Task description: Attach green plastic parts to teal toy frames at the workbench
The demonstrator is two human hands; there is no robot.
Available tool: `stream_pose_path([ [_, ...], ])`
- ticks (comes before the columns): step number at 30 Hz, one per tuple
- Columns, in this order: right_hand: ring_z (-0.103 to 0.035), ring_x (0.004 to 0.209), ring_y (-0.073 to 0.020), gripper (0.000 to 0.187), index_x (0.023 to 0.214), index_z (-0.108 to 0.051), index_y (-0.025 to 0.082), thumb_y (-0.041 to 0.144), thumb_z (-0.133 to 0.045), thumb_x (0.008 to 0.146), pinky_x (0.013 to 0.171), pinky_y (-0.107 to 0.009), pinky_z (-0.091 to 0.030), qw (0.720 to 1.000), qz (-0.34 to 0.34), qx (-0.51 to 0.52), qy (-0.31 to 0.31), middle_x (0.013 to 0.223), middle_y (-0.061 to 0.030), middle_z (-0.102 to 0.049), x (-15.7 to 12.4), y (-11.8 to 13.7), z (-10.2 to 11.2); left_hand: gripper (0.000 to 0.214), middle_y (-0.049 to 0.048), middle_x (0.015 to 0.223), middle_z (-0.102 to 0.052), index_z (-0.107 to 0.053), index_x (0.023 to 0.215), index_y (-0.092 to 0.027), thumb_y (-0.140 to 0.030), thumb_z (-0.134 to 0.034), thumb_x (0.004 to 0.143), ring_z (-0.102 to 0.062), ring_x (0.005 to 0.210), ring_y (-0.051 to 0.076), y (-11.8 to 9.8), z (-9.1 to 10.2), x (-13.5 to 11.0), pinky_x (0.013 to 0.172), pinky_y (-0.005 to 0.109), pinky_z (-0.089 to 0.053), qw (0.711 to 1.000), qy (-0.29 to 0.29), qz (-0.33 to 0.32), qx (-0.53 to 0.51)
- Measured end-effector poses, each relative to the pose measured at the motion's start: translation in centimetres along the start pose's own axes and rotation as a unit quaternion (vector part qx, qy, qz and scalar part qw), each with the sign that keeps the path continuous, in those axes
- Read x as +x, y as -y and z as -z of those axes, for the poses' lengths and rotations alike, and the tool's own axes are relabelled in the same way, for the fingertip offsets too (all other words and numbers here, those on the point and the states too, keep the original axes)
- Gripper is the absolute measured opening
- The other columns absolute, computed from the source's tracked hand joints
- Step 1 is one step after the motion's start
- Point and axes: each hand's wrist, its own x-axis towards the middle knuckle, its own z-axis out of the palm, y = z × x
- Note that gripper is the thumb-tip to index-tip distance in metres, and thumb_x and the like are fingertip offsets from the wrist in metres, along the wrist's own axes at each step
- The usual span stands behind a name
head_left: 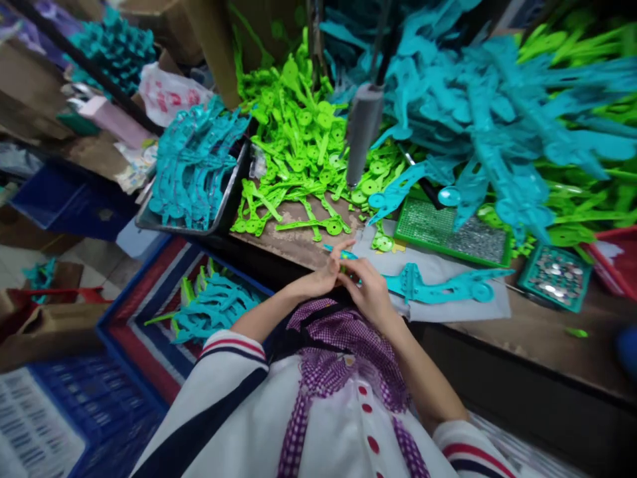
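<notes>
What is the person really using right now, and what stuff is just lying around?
In use: left hand, right hand, small teal piece held between them, grey mat.
Lying about: green pile, teal pile, white bag, black tray of teal pieces.

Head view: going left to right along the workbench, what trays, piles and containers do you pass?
Dark tray of teal parts → loose pile of green parts → grey cylinder → green tray of small pieces → small teal tray of silver discs → red bin.
</notes>
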Motion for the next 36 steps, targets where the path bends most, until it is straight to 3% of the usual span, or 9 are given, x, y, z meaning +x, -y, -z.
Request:
stream_pose_path([
  [3, -0.067, 0.088, -0.0184, 0.023, 0.119, -0.065, 0.023, 0.027, -0.053, 0.100, 0.078, -0.033, -0.059, 0.999, -0.037, -0.001, 0.002, 0.099, -0.0071, -0.069, -1.0, -0.9, 0.7, 0.085, 0.0005, 0.077, -0.054, -0.032, 0.155, -0.021, -0.079, -0.033, 0.093, -0.049, 0.064, 0.014, 0.3, -2.3, 0.0, 0.062, 0.028, -0.045, 0.994, 0.109, -0.004, 0.021],
  [6, -0.068, 0.091, -0.0198, 0.019, 0.109, -0.069, 0.023, 0.030, -0.055, 0.099, 0.080, -0.035, -0.059, 0.997, -0.077, -0.025, -0.007, 0.098, -0.0078, -0.069, -2.8, -2.2, 3.2, 0.088, 0.0004, 0.078, -0.055, -0.017, 0.161, -0.024, -0.081, -0.022, 0.093, -0.048, 0.060, 0.013, 0.8, -4.0, 2.1, 0.060, 0.028, -0.045, 0.979, 0.194, 0.011, 0.055],
  [9, -0.067, 0.074, -0.0174, 0.021, 0.098, -0.068, 0.022, 0.042, -0.062, 0.094, 0.071, -0.033, -0.059, 0.971, -0.178, -0.004, -0.159, 0.085, -0.0042, -0.069, -5.4, -5.5, 7.9, 0.089, 0.0110, 0.112, -0.062, -0.009, 0.163, -0.028, -0.080, -0.031, 0.093, -0.062, 0.082, 0.019, 1.2, -5.8, 5.1, 0.075, 0.035, -0.054, 0.957, 0.230, -0.050, 0.172],
  [12, -0.064, 0.062, -0.0153, 0.040, 0.097, -0.066, 0.019, 0.057, -0.068, 0.085, 0.063, -0.032, -0.057, 0.891, -0.292, 0.008, -0.348, 0.077, -0.0018, -0.067, -8.5, -10.7, 13.7, 0.086, 0.0174, 0.153, -0.039, -0.033, 0.157, -0.031, -0.066, -0.066, 0.086, -0.050, 0.132, 0.033, 2.3, -7.2, 7.9, 0.108, 0.052, -0.043, 0.881, 0.186, -0.186, 0.394],
  [14, -0.064, 0.064, -0.0165, 0.051, 0.094, -0.067, 0.017, 0.064, -0.072, 0.076, 0.064, -0.034, -0.057, 0.875, -0.327, -0.031, -0.356, 0.079, -0.0041, -0.069, -10.2, -13.6, 16.7, 0.075, 0.0166, 0.160, -0.032, -0.049, 0.148, -0.030, -0.052, -0.077, 0.082, -0.034, 0.146, 0.039, 3.6, -7.6, 9.3, 0.116, 0.058, -0.033, 0.806, 0.192, -0.241, 0.505],
  [16, -0.065, 0.068, -0.0179, 0.054, 0.093, -0.068, 0.017, 0.067, -0.072, 0.074, 0.068, -0.036, -0.057, 0.877, -0.338, -0.069, -0.333, 0.082, -0.0059, -0.070, -11.3, -15.1, 18.4, 0.062, 0.0166, 0.161, -0.034, -0.057, 0.142, -0.029, -0.043, -0.077, 0.084, -0.035, 0.146, 0.039, 5.0, -7.6, 10.0, 0.115, 0.058, -0.034, 0.758, 0.226, -0.265, 0.551],
  [20, -0.069, 0.077, -0.0196, 0.050, 0.098, -0.068, 0.017, 0.064, -0.068, 0.080, 0.077, -0.037, -0.058, 0.879, -0.332, -0.105, -0.325, 0.087, -0.0072, -0.073, -12.0, -15.0, 18.1, 0.048, 0.0176, 0.157, -0.041, -0.063, 0.137, -0.028, -0.039, -0.072, 0.090, -0.048, 0.138, 0.034, 6.6, -6.5, 10.1, 0.109, 0.053, -0.044, 0.739, 0.257, -0.302, 0.545],
  [28, -0.068, 0.076, -0.0214, 0.056, 0.093, -0.067, 0.016, 0.071, -0.060, 0.082, 0.078, -0.036, -0.057, 0.866, -0.364, -0.160, -0.304, 0.086, -0.0101, -0.073, -12.0, -15.6, 16.4, 0.050, 0.0174, 0.156, -0.043, -0.065, 0.135, -0.030, -0.035, -0.076, 0.086, -0.051, 0.136, 0.034, 6.9, -5.6, 10.2, 0.108, 0.055, -0.046, 0.748, 0.258, -0.308, 0.527],
  [36, -0.066, 0.079, -0.0243, 0.052, 0.095, -0.066, 0.017, 0.065, -0.046, 0.092, 0.078, -0.038, -0.052, 0.885, -0.325, -0.278, -0.184, 0.090, -0.0131, -0.071, -11.8, -15.4, 16.4, 0.051, 0.0165, 0.155, -0.043, -0.065, 0.135, -0.032, -0.035, -0.077, 0.086, -0.048, 0.138, 0.033, 7.5, -5.6, 10.5, 0.108, 0.054, -0.044, 0.754, 0.259, -0.304, 0.523],
])
